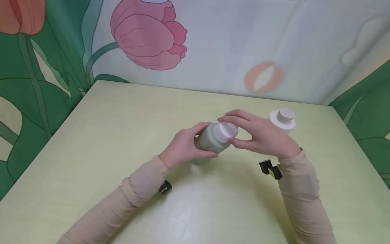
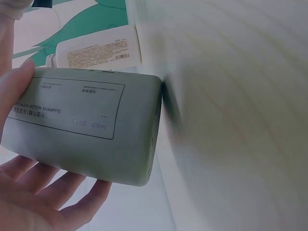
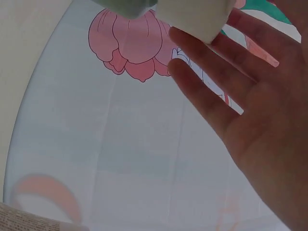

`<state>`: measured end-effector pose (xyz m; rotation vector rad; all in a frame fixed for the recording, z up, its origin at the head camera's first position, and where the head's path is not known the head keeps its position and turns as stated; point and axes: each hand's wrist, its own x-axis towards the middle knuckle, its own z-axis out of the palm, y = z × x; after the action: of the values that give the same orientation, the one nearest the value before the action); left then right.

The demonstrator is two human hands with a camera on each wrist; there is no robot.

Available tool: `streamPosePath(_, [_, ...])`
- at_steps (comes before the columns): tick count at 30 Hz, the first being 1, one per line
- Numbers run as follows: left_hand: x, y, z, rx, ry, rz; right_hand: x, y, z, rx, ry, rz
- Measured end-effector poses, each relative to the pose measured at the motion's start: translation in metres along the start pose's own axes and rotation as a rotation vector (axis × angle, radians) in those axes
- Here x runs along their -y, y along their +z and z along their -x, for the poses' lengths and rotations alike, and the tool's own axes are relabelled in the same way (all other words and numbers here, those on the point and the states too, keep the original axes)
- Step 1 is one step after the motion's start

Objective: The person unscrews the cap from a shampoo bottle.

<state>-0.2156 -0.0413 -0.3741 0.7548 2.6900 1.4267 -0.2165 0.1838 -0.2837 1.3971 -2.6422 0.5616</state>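
A grey-green shampoo bottle [image 1: 208,140] with printed text leans to the right near the middle of the table. My left hand [image 1: 184,146] grips its body, thumb on one side and fingers round the other. In the left wrist view the shampoo bottle [image 2: 91,134] has a lower corner close to the tabletop; whether it touches cannot be told. Its white cap [image 1: 223,131] is on the neck. Thumb and fingers of my right hand [image 1: 262,137] pinch this cap. In the right wrist view the fingers lie along the white cap [image 3: 195,19].
Behind my right hand stands a second bottle, white [image 1: 282,120], with a white cap; its printed label shows in the left wrist view. The pale table [image 1: 122,118] meets a flower-printed curtain [image 1: 213,44] at the back. Black wrist cameras sit on both sleeves.
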Motion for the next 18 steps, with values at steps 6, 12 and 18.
streamPosePath(6, [-0.0007, 0.0026, 0.0004, -0.003, 0.002, -0.018, -0.0004, -0.0027, 0.0027, 0.049, -0.071, -0.045])
streamPosePath(12, [0.0006, 0.0038, 0.0000, -0.017, 0.013, -0.040, -0.0003, -0.0020, 0.0018, 0.057, 0.020, -0.027])
streamPosePath(18, [-0.0014, 0.0033, 0.0001, -0.013, 0.015, -0.037, -0.0023, -0.0003, 0.0024, 0.043, 0.024, 0.011])
